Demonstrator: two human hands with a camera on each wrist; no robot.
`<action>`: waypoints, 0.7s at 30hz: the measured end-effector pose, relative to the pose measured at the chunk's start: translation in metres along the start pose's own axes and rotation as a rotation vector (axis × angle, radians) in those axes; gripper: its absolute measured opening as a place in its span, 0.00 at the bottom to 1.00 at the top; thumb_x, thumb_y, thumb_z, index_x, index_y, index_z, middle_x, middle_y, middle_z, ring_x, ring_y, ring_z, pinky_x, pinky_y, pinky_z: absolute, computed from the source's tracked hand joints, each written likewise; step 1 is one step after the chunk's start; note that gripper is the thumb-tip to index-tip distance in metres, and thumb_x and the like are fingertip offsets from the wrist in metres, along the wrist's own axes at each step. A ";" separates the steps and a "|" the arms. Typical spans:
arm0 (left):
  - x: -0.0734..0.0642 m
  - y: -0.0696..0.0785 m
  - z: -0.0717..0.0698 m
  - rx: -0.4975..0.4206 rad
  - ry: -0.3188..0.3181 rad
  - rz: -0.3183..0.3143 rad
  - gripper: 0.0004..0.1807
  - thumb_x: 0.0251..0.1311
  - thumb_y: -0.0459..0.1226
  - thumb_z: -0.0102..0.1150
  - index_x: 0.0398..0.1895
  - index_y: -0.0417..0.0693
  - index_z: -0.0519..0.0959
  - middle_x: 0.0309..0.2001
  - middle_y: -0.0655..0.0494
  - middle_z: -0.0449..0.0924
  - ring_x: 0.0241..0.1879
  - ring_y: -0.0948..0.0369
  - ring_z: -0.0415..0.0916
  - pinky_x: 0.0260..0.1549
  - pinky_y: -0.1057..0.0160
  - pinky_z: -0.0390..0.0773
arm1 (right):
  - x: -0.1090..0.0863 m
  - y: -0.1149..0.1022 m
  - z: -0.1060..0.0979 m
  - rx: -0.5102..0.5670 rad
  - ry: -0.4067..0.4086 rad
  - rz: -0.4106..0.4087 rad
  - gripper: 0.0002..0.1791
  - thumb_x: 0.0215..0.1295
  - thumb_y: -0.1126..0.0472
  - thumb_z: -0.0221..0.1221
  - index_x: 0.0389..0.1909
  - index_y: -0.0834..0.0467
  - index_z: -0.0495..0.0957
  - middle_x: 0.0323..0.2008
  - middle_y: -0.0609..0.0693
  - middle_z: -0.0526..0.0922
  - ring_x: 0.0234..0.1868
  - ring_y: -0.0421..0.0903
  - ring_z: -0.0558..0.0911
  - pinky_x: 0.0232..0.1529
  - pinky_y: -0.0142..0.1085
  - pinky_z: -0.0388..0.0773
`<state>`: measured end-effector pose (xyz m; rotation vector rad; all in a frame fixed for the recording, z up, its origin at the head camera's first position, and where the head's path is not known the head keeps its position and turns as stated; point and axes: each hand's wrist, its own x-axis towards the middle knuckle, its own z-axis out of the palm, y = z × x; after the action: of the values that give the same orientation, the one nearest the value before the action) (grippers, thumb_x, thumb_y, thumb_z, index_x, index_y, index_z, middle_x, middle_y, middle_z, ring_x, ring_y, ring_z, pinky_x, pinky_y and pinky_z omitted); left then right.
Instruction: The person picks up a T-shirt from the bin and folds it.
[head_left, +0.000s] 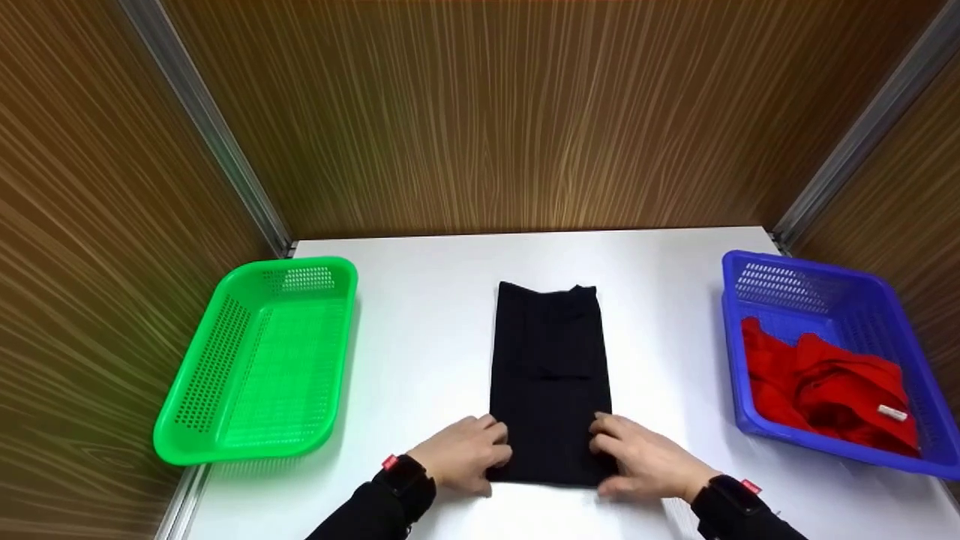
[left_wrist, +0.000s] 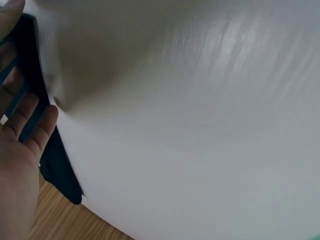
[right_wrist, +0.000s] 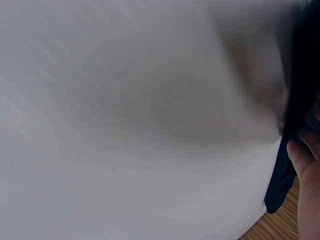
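Note:
A black garment, folded into a long rectangle, lies flat on the white table, with a fold line across its upper half. My left hand rests at the garment's lower left edge, its fingertips touching the cloth. At the lower right edge, my right hand touches the garment from the other side. In the left wrist view the left hand's fingers are spread and fairly straight against the dark cloth. The right wrist view shows only part of the right hand, beside the cloth's edge.
A green plastic basket with nothing in it stands on the left. On the right, a blue basket holds a crumpled red cloth with a white label. Wood-grain panels rise behind and at both sides of the white table.

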<state>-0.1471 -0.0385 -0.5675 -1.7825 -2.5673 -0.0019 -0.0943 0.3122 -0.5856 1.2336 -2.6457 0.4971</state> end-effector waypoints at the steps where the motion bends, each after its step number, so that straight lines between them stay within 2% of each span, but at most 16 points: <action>1: 0.000 0.000 0.001 0.018 0.007 0.009 0.20 0.46 0.57 0.76 0.33 0.61 0.77 0.42 0.63 0.74 0.42 0.64 0.69 0.38 0.68 0.72 | -0.002 0.000 -0.001 -0.003 -0.016 -0.004 0.29 0.48 0.39 0.76 0.44 0.52 0.78 0.56 0.54 0.78 0.61 0.61 0.79 0.57 0.54 0.79; 4: -0.001 0.000 0.003 0.076 0.031 0.034 0.17 0.51 0.54 0.75 0.33 0.60 0.79 0.41 0.63 0.74 0.41 0.63 0.70 0.35 0.68 0.72 | -0.005 -0.001 -0.001 -0.010 -0.044 -0.028 0.28 0.46 0.46 0.78 0.44 0.51 0.78 0.58 0.57 0.77 0.63 0.64 0.77 0.57 0.56 0.79; 7: 0.000 0.000 0.002 0.114 0.052 0.052 0.11 0.56 0.49 0.73 0.33 0.59 0.80 0.39 0.63 0.75 0.39 0.63 0.71 0.31 0.68 0.73 | -0.006 -0.001 -0.001 -0.028 -0.025 -0.067 0.22 0.45 0.57 0.77 0.40 0.52 0.78 0.58 0.58 0.79 0.61 0.64 0.79 0.57 0.56 0.79; 9: 0.001 0.000 0.000 0.113 0.067 0.050 0.09 0.57 0.46 0.71 0.33 0.57 0.80 0.37 0.63 0.76 0.37 0.63 0.72 0.31 0.68 0.75 | -0.006 -0.002 -0.002 -0.029 0.004 -0.078 0.18 0.46 0.63 0.74 0.37 0.52 0.79 0.56 0.58 0.81 0.60 0.63 0.81 0.56 0.56 0.80; 11: 0.001 -0.001 -0.003 0.058 0.084 0.028 0.08 0.55 0.43 0.68 0.30 0.56 0.77 0.34 0.63 0.75 0.35 0.64 0.72 0.31 0.67 0.75 | -0.005 -0.004 -0.004 -0.014 0.030 -0.052 0.15 0.47 0.67 0.71 0.35 0.53 0.79 0.54 0.57 0.84 0.57 0.61 0.83 0.55 0.55 0.80; 13: 0.001 -0.004 -0.006 -0.051 0.103 -0.009 0.08 0.53 0.41 0.66 0.28 0.54 0.75 0.30 0.63 0.74 0.31 0.64 0.71 0.32 0.66 0.75 | -0.004 -0.007 -0.007 0.035 0.044 0.016 0.13 0.50 0.70 0.68 0.37 0.54 0.80 0.51 0.54 0.86 0.55 0.58 0.84 0.55 0.55 0.80; 17: 0.003 -0.011 -0.018 -0.390 0.106 -0.156 0.07 0.50 0.37 0.60 0.27 0.52 0.70 0.25 0.65 0.69 0.25 0.66 0.65 0.30 0.69 0.70 | -0.001 -0.010 -0.017 0.249 0.034 0.238 0.12 0.60 0.71 0.61 0.42 0.54 0.80 0.46 0.47 0.89 0.50 0.48 0.86 0.50 0.46 0.83; 19: 0.005 -0.015 -0.026 -0.546 0.105 -0.241 0.07 0.50 0.35 0.57 0.27 0.52 0.68 0.23 0.67 0.66 0.24 0.68 0.62 0.27 0.70 0.66 | 0.002 -0.010 -0.023 0.363 0.039 0.337 0.11 0.64 0.70 0.59 0.42 0.52 0.79 0.39 0.44 0.88 0.42 0.40 0.85 0.42 0.38 0.82; 21: 0.007 -0.018 -0.035 -0.679 0.114 -0.317 0.06 0.51 0.34 0.54 0.27 0.52 0.67 0.22 0.68 0.64 0.22 0.69 0.61 0.25 0.71 0.63 | 0.006 -0.010 -0.028 0.455 0.059 0.402 0.10 0.66 0.71 0.57 0.40 0.52 0.77 0.30 0.40 0.83 0.32 0.34 0.80 0.33 0.32 0.77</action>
<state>-0.1659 -0.0390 -0.5324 -1.3967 -2.9317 -1.0544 -0.0895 0.3124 -0.5558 0.7452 -2.8245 1.2326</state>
